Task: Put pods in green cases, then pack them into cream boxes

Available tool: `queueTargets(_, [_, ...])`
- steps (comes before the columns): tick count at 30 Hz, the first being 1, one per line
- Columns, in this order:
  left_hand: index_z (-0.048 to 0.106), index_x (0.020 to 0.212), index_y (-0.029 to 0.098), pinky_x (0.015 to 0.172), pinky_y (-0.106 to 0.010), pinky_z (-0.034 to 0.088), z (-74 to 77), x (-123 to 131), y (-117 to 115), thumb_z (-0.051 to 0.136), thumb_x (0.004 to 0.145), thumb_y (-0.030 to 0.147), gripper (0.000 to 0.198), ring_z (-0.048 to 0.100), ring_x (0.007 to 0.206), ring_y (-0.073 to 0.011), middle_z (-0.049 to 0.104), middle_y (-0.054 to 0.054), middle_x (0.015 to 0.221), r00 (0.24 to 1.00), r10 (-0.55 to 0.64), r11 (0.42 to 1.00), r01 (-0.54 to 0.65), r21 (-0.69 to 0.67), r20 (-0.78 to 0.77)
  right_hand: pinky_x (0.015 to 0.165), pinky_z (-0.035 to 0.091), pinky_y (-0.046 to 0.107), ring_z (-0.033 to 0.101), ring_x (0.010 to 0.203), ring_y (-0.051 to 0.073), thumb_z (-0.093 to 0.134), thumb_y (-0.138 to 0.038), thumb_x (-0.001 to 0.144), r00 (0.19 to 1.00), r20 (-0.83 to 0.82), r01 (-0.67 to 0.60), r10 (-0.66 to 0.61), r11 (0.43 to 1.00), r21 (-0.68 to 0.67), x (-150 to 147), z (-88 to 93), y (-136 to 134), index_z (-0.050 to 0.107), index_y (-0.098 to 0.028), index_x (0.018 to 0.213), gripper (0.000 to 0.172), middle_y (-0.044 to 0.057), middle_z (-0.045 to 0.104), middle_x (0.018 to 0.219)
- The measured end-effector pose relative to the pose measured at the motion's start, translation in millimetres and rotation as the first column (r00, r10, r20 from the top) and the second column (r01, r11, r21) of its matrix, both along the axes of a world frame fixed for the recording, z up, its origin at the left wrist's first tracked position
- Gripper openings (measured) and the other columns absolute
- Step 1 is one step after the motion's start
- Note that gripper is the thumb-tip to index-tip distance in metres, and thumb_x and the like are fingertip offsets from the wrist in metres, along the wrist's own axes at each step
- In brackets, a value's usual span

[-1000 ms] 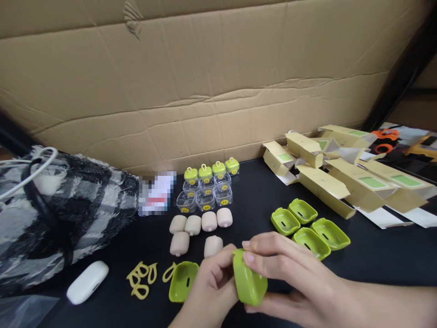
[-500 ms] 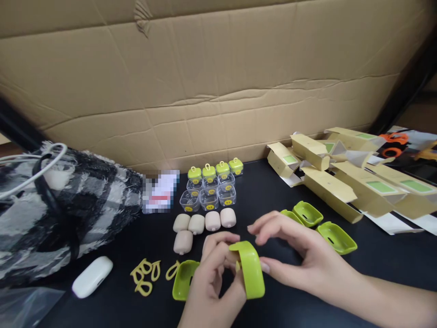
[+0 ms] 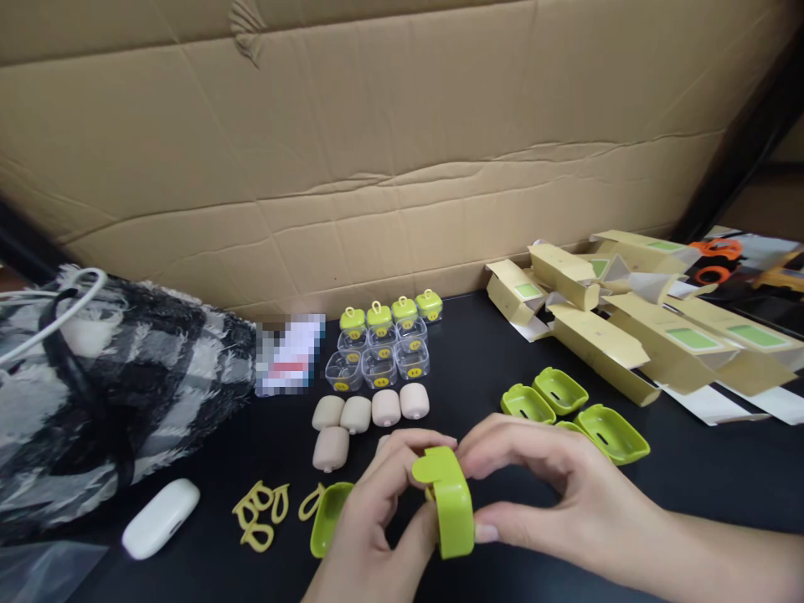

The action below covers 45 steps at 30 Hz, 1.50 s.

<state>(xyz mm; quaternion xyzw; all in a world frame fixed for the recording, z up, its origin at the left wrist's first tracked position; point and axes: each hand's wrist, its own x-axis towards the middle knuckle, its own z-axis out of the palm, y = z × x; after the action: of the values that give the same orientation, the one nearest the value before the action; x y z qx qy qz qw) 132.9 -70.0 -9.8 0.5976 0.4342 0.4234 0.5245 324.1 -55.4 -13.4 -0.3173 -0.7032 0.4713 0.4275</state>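
Evidently six clear cups (image 3: pixel 378 368) are lidless beside four wearing looped green lids (image 3: pixel 378 316), while the left hand (image 3: pixel 383 511) and right hand (image 3: pixel 559 486) together grasp another lid (image 3: pixel 455 512), spare lids (image 3: pixel 565 397) lying loose.

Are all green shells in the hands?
No, the left hand holds one green shell, while more green shells lie on the black table.

Yellow stickers (image 3: pixel 381 382) on cups (image 3: pixel 378 362) — "H"

Lid (image 3: pixel 457 507): glossy green, round-cornered, held tilted on edge, its tab (image 3: pixel 428 469) pointing left; near side, about mid-scene.
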Motion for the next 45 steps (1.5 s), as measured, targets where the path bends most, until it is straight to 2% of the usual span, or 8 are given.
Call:
queueTargets(4, [0.065, 0.072, 0.022, 0.072, -0.022, 0.045, 1.9, -1, 1, 0.062, 0.081, 0.022, 0.009, 0.058, 0.078, -0.0157, 0.06, -0.001, 0.092, 0.999, -0.024, 1.0, 0.025, 0.014, -0.028, 0.084, 0.052, 0.022, 0.066, 0.088, 0.012, 0.076, -0.016, 0.078, 0.995, 0.079, -0.071, 0.065, 0.994, 0.079, 3, -0.2, 0, 0.066, -0.018, 0.086, 0.013, 0.001, 0.068, 0.096])
queueTargets(10, [0.064, 0.069, 0.021, 0.069, -0.02, 0.044, 2.0, 0, -1, 0.064, 0.081, 0.028, 0.015, 0.053, 0.078, -0.0147, 0.056, -0.001, 0.091, 0.998, -0.039, 0.996, 0.043, -0.083, 0.042, 0.086, 0.052, 0.025, 0.06, 0.1, 0.016, 0.081, -0.017, 0.072, 0.977, 0.201, -0.141, 0.072, 0.925, 0.353, 7, -5.1, -1, 0.042, -0.025, 0.124, 0.066, 0.004, 0.059, 0.11])
queueTargets(18, [0.072, 0.089, 0.026, 0.073, -0.024, 0.048, 6.6, 1, 1, 0.068, 0.074, 0.02, 0.017, 0.057, 0.083, -0.0179, 0.061, -0.001, 0.092, 0.994, -0.102, 0.992, 0.098, -0.076, -0.044, 0.068, 0.05, 0.027, 0.059, 0.079, 0.017, 0.067, -0.016, 0.081, 0.941, 0.325, -0.097, -0.091, 0.849, 0.519, 8, -7.8, -1, 0.043, -0.022, 0.119, 0.045, 0.003, 0.061, 0.093])
queueTargets(25, [0.072, 0.082, 0.023, 0.076, -0.021, 0.048, 9.2, -7, 8, 0.061, 0.083, 0.02, 0.011, 0.058, 0.079, -0.0151, 0.064, -0.002, 0.097, 0.958, -0.176, 0.984, 0.176, -0.023, -0.226, 0.062, 0.048, 0.024, 0.058, 0.073, 0.016, 0.063, -0.021, 0.085, 0.935, 0.326, -0.085, -0.137, 0.808, 0.583, 6, -8.2, -1, 0.047, -0.018, 0.114, 0.033, 0.004, 0.062, 0.087])
queueTargets(33, [0.076, 0.077, 0.028, 0.072, -0.018, 0.048, 4.2, 1, 2, 0.061, 0.077, 0.013, 0.021, 0.06, 0.086, -0.0167, 0.064, -0.001, 0.09, 0.977, -0.073, 0.992, 0.091, 0.082, -0.199, 0.056, 0.044, 0.024, 0.054, 0.066, 0.015, 0.056, -0.027, 0.093, 0.934, 0.314, -0.072, -0.173, 0.768, 0.637, 4, -7.0, 0, 0.049, -0.017, 0.109, 0.02, 0.003, 0.06, 0.08])
queueTargets(39, [0.069, 0.072, 0.021, 0.073, -0.019, 0.049, -1.9, -4, 5, 0.06, 0.08, 0.015, 0.014, 0.059, 0.08, -0.0148, 0.057, -0.002, 0.09, 0.963, -0.127, 0.983, 0.154, 0.099, -0.239, 0.057, 0.044, 0.025, 0.053, 0.065, 0.016, 0.051, -0.034, 0.097, 0.927, 0.325, -0.091, -0.186, 0.73, 0.678, 3, -11.6, -2, 0.048, -0.017, 0.105, 0.018, 0.004, 0.06, 0.078])
queueTargets(42, [0.068, 0.072, 0.021, 0.073, -0.019, 0.049, -1.0, -6, 4, 0.06, 0.08, 0.014, 0.013, 0.059, 0.078, -0.0135, 0.057, -0.001, 0.091, 0.959, -0.156, 0.978, 0.183, 0.098, -0.238, 0.06, 0.046, 0.025, 0.055, 0.067, 0.016, 0.055, -0.033, 0.095, 0.937, 0.314, -0.103, -0.151, 0.741, 0.663, 4, -11.1, -3, 0.048, -0.017, 0.11, 0.023, 0.005, 0.062, 0.081])
queueTargets(45, [0.068, 0.073, 0.023, 0.074, -0.017, 0.05, 3.0, -8, 2, 0.063, 0.077, 0.013, 0.012, 0.062, 0.083, -0.0141, 0.06, 0.0, 0.092, 0.969, -0.138, 0.979, 0.165, 0.122, -0.207, 0.074, 0.051, 0.026, 0.063, 0.085, 0.017, 0.071, -0.025, 0.083, 0.98, 0.197, -0.126, 0.031, 0.862, 0.491, 6, -5.3, -3, 0.046, -0.021, 0.121, 0.045, 0.006, 0.066, 0.1])
